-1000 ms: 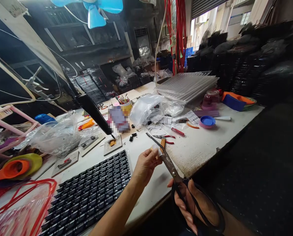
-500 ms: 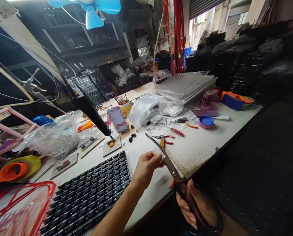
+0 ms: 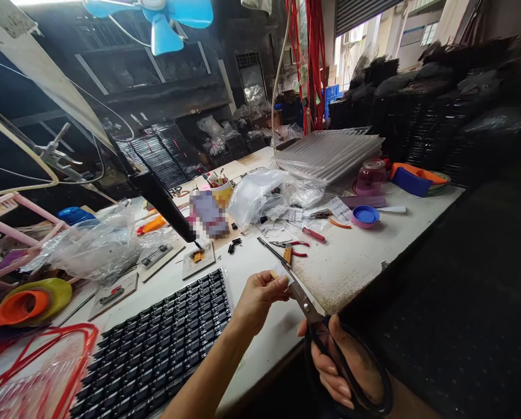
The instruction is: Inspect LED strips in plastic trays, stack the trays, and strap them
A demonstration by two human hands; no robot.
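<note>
- Closest in, the right hand [image 3: 345,364] has its fingers curled through the black loop handles of a big pair of scissors [image 3: 306,302], gripping them low, just off the near edge of the white workbench [image 3: 356,262].
- The blades run up and away from that hand toward the left hand [image 3: 258,297], and they look nearly closed, tip pointing off over the bench.
- The left hand is pinching a small pale tab [image 3: 282,273] between thumb and fingertips, right up against the scissor blade. The piece is too tiny to say what it is, and I can't tell if the blade is actually biting into it.
- Just left of the left forearm there's a tray of small black parts [image 3: 164,331] in neat rows, lying flat on the bench.
- A bit past the left hand, red-handled pliers [image 3: 293,245] lie on the bench, with a red-handled tool [image 3: 315,234] just beyond them.
- Up and left of the fingers, a little wooden jig plate [image 3: 199,258] sits under a black arm [image 3: 164,203] that slants down onto it.
- Further out past the hands, crumpled clear plastic bags [image 3: 264,195] are heaped mid-bench.
- Off to the right of those, a blue lid [image 3: 365,215] and a pinkish jar [image 3: 371,176] sit close together.
- Behind them all, a stack of clear trays [image 3: 330,151].
- Overhead at the back, a blue fan [image 3: 164,17].
</note>
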